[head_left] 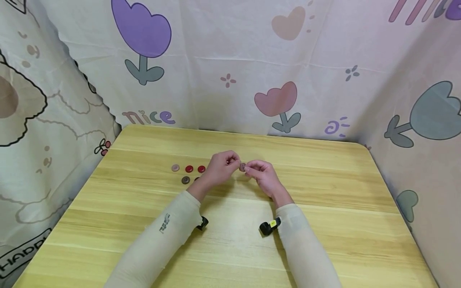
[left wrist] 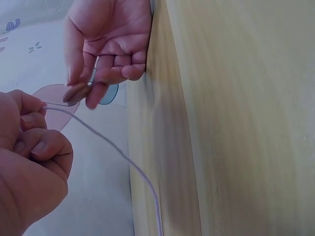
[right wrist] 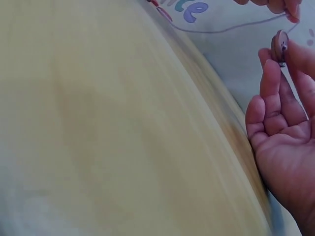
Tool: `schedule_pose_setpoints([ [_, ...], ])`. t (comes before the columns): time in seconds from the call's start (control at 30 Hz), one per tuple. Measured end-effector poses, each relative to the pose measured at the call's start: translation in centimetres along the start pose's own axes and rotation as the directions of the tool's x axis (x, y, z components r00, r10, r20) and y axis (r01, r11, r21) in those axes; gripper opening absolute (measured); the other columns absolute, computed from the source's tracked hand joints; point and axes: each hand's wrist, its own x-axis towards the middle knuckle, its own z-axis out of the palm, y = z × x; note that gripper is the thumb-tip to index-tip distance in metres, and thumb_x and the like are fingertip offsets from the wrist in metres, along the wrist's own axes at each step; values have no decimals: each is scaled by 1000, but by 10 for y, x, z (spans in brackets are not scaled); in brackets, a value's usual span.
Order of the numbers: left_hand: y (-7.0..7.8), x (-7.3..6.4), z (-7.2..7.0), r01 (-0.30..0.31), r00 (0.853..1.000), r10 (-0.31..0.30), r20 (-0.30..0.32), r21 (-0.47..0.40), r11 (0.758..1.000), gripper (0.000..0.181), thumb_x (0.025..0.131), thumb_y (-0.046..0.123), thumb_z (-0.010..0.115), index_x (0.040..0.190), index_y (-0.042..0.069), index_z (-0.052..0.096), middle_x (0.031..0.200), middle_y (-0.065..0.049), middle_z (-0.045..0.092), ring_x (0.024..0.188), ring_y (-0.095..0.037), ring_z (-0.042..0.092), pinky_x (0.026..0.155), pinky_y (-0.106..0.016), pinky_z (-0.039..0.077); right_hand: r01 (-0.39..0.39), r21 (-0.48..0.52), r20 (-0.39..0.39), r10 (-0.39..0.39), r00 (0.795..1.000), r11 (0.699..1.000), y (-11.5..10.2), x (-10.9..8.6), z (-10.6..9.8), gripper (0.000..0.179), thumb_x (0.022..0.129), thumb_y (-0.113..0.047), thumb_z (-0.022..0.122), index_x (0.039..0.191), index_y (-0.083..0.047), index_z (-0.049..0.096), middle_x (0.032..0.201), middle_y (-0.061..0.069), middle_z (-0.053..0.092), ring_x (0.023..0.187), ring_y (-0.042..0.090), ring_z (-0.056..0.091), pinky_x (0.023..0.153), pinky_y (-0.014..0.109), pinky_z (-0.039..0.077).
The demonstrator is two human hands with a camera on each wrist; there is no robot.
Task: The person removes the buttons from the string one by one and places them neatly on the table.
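My right hand pinches a brownish-pink button on edge between thumb and fingertips, above the table. Facing it, my left hand grips a thin lavender string between thumb and forefinger, its other fingers curled in. A short thin end runs from the left fingertips to the button in the left wrist view, and the rest of the string hangs in a long curve. In the right wrist view the button stands upright in the fingertips, with the left fingers just above it.
Left of the hands on the wooden table lie a pale pink button, a red button, a second red button and a dark brown button. Another dark one is partly hidden by the left wrist. Printed cloth hangs around the table.
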Motion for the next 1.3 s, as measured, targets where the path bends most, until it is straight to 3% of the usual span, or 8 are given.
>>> schedule_pose_setpoints([
  [0.17,2,-2,2,7,1000,-7,29,2,1000,11,93,18,57,85,13,62,68,-1,52,61,-15,45,52,-27,36,-20,-133,-97,7,995,991,1,1,3,10,85,-10,69,90,-1,70,91,10,69,83,25,64,79,40,50],
  [0.5,-4,-4,10,6,998,-5,69,-1,1000,13,94,20,57,87,11,62,68,-1,51,59,-15,45,52,-27,37,-100,-138,-198,72,978,985,0,-2,9,13,85,-9,69,90,3,70,86,10,69,83,22,64,78,39,50],
  [0.63,-5,-4,11,1,998,-1,57,4,1000,13,94,21,56,87,12,62,68,-1,51,59,-15,45,52,-27,37,-103,-136,-215,72,974,985,0,-1,12,13,87,-6,65,91,6,67,87,12,68,85,23,63,79,40,49],
  [0.87,-5,-4,6,22,1000,-22,13,14,1000,13,94,22,57,87,11,61,71,-2,51,64,-16,47,56,-28,38,-68,-152,-170,41,985,986,0,3,15,14,90,-3,58,95,8,65,103,14,66,100,25,59,87,43,46],
  [1.1,-3,-5,4,24,999,-23,39,-24,999,12,94,20,55,85,14,59,76,-3,58,66,-16,49,55,-29,40,-63,-175,-116,43,992,982,2,1,14,15,88,-12,66,94,1,68,104,13,66,99,27,60,87,41,46],
  [1.3,-2,-6,2,43,998,-41,42,-32,999,12,95,21,54,86,14,59,75,-3,54,64,-17,49,53,-28,40,-61,-185,-52,52,997,981,1,1,13,20,88,-18,67,94,1,68,107,12,66,103,27,59,91,39,44],
])
